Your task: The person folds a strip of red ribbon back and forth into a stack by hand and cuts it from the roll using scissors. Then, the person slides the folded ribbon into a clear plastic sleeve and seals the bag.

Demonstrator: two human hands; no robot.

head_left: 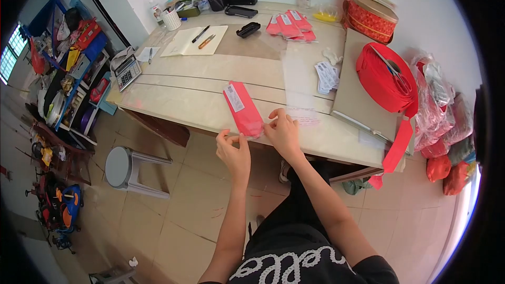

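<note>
A flat red packet in a clear plastic sleeve lies on the table near its front edge, a white printed label at its far end. My left hand pinches the sleeve's near left corner, thumb and fingers bent. At the near right corner, my right hand grips the clear end of the same sleeve. Just right of that hand lies a clear plastic piece with pink print. Beyond it is a stack of white labels.
Several similar red packets lie at the back. On the right, a big roll of red strap rests on a grey board. A notebook with pens and a calculator are at left. A stool stands on the floor.
</note>
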